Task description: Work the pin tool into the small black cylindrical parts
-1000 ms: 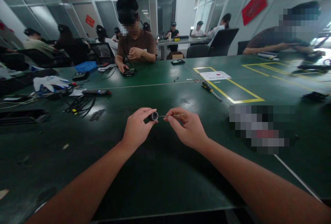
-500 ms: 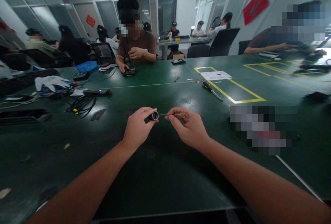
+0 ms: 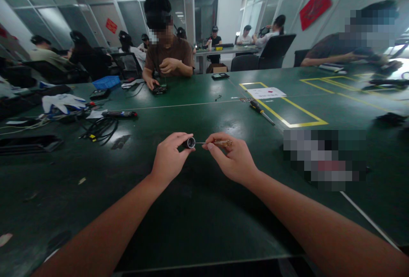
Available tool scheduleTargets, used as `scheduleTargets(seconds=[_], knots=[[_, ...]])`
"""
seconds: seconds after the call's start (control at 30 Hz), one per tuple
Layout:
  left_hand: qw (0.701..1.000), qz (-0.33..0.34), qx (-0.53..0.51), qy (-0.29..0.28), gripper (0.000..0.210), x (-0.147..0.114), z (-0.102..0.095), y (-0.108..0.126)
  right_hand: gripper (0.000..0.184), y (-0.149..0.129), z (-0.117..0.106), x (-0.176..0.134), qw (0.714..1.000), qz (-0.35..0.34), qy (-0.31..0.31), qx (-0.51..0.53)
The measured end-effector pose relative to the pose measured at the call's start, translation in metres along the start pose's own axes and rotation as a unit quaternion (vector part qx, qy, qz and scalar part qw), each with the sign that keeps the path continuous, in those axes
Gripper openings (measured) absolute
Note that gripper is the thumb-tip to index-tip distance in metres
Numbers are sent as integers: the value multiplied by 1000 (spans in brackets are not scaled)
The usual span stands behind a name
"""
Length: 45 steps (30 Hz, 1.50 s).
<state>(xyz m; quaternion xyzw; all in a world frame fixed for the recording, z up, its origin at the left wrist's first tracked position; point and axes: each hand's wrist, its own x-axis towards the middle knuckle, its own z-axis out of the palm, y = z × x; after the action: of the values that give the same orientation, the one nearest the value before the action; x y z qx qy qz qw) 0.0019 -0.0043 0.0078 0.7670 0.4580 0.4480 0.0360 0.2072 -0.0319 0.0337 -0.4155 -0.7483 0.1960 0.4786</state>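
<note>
Between the thumb and fingers of my left hand is a small black cylindrical part with a silvery ring at its open end, which faces me. My right hand grips a small screwdriver by its amber, see-through handle. The thin metal shaft points left, its tip at the ring of the black part; whether it sits inside or only touches the rim I cannot tell. Both hands are held over the green table.
A yellow-and-black screwdriver lies ahead on the right, near a paper sheet. On the left are a coiled black cable, a black pen-shaped tool, and white gloves. A co-worker sits across the table. A blurred-out object lies right.
Hardly anything differs. The screwdriver and my right hand have shifted very slightly left along with the whole view; both hands keep their holds.
</note>
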Motion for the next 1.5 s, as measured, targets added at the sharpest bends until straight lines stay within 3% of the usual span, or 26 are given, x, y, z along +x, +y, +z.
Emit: scheduleTargets(seconds=[0.2,0.4,0.67,0.9,1.5], knots=[[1000,-1,-5,3,35,0,0,1,10,0,1,0,1000,-7,-29,-1],[1000,3,-17,3,36,0,-1,1,9,-1,0,0,1000,5,2,-1],[1000,-9,-23,14,34,1,0,2,11,1,1,-1,1000,-5,-28,1],[999,-23,-31,17,31,1,-1,3,10,-5,-2,-1,1000,-7,5,-17],[999,-10,-28,23,30,0,0,1,11,-5,0,-1,999,-17,-24,-23]])
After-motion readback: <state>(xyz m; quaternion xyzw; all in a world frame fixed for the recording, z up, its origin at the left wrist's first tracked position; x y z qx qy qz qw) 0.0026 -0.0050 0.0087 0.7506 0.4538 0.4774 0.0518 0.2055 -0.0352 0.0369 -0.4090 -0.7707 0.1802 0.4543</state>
